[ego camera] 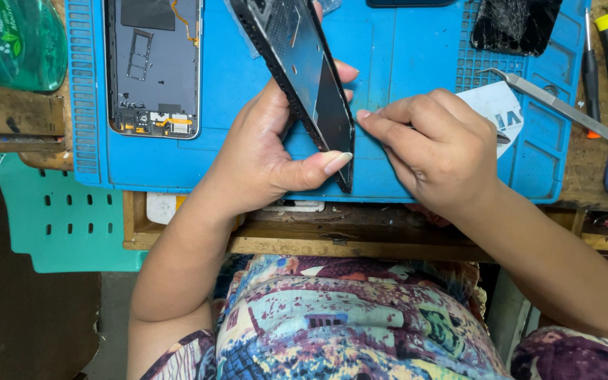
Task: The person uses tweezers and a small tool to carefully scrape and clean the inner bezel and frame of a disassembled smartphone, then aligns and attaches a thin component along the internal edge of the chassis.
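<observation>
The left hand (pixel 262 151) grips a tilted phone frame (pixel 302 74) over the mat (pixel 402 63); the right hand (pixel 434 151), fingers pinched closed, picks at its lower edge, work needing steady pressure.

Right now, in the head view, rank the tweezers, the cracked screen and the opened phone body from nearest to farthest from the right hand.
From the right hand:
1. Tweezers, just right of it.
2. Cracked screen, above, at the mat's top edge.
3. Opened phone body, far left on the mat.
</observation>
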